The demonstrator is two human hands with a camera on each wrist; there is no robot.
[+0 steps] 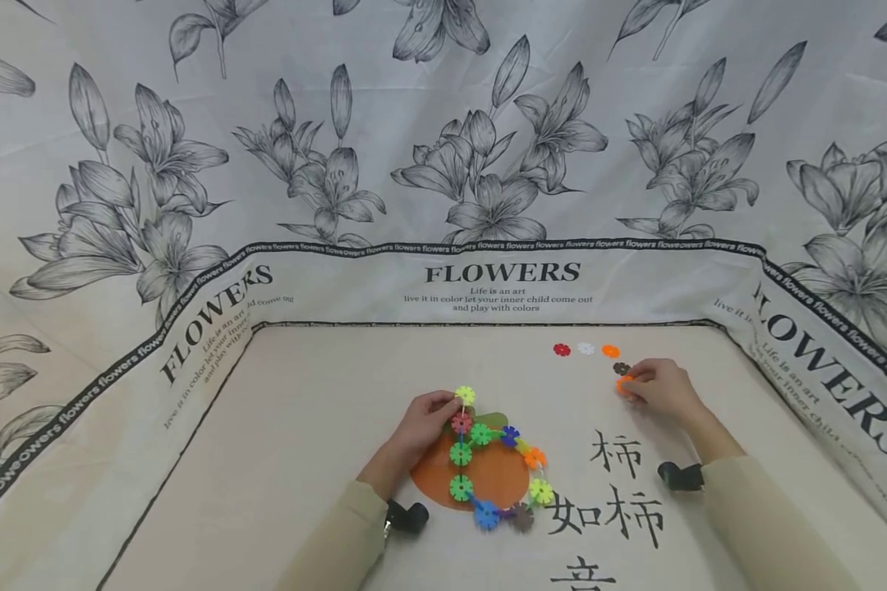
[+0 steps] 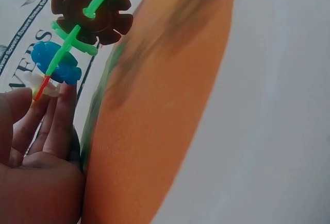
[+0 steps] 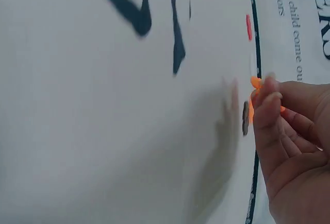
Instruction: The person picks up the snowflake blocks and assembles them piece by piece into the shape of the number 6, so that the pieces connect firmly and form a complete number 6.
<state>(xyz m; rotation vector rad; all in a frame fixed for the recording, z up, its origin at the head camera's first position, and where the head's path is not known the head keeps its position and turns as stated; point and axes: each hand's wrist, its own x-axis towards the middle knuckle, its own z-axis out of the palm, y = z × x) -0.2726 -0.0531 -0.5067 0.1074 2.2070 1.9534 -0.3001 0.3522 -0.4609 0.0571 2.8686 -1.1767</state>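
My left hand (image 1: 414, 423) pinches the upper end of a chain of interlocking plastic snowflake discs (image 1: 461, 454), close to its red and yellow-green discs. The chain loops over the printed orange fruit, with green, blue, brown, yellow-green and orange discs along it. The left wrist view shows a brown disc (image 2: 105, 20) and a blue one (image 2: 55, 62) beyond the fingers. At the right, my right hand (image 1: 665, 390) pinches an orange snowflake disc (image 1: 624, 386) between thumb and fingertips, and the fingers partly cover it. Beside it lies a loose brown disc (image 1: 622, 369).
Behind the right hand, a red disc (image 1: 562, 350), a white disc (image 1: 586, 349) and another orange disc (image 1: 610, 351) lie in a row. The cloth (image 1: 303, 394) bears a printed orange fruit (image 1: 432, 476) and large black characters (image 1: 617, 455). Flower-printed fabric (image 1: 503, 287) rises around the back and sides.
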